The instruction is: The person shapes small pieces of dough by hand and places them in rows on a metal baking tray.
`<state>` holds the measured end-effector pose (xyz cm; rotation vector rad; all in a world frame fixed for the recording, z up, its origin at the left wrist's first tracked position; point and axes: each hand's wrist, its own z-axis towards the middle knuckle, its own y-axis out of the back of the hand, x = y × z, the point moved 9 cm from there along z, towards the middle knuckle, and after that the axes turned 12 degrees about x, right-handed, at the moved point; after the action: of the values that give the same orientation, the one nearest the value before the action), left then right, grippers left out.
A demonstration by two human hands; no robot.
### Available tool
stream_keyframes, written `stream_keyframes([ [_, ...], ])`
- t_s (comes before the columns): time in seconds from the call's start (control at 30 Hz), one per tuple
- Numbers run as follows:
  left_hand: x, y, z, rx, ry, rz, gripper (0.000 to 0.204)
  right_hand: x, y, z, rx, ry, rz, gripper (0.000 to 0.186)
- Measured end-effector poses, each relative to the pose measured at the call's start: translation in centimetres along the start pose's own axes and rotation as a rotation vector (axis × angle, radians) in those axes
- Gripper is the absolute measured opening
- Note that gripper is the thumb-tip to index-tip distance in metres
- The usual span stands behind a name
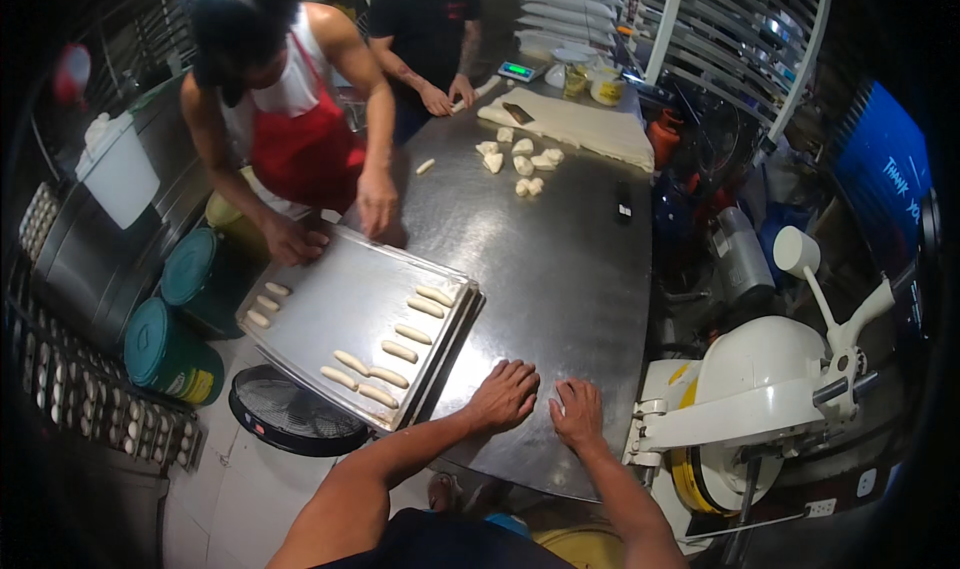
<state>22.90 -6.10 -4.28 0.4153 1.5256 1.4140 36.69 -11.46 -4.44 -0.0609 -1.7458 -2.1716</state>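
My left hand [503,397] rests palm down on the steel table [530,269] near its front, fingers apart and slightly bent; nothing shows in it. My right hand [578,414] lies just right of it, fingers spread and bent, with nothing visible in it. Left of my hands, a stack of metal trays [330,289] carries several pale dough rolls [399,351] in rows. Farther up the table are several dough lumps [522,164], a small lone dough piece [425,167] and a flat dough sheet [590,129].
A co-worker in a red apron [300,159] touches the trays' far end; another person [420,49] handles dough behind. A white machine [750,389] borders the table's right side. A fan [295,414], lidded buckets [150,344] and a rack [75,379] stand left. A scale [517,71] is at the back.
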Motion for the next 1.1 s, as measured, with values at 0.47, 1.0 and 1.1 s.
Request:
stream_keyframes([
  [0.47, 2.0, -1.4, 2.5, 0.18, 0.105, -0.086, 0.014, -1.6, -3.2, 1.0, 0.144, 0.008, -0.028, 0.025],
  [1.0, 2.5, 0.4, 2.4, -0.025, -0.041, -0.139, 0.017, -1.2, -3.5, 2.4, 0.345, -0.179, 0.093, 0.044],
  [1.1, 1.7, 0.2, 2.0, 0.117, 0.108, -0.078, 0.029, -0.1, -2.8, 1.4, 0.291, -0.062, -0.007, 0.047],
])
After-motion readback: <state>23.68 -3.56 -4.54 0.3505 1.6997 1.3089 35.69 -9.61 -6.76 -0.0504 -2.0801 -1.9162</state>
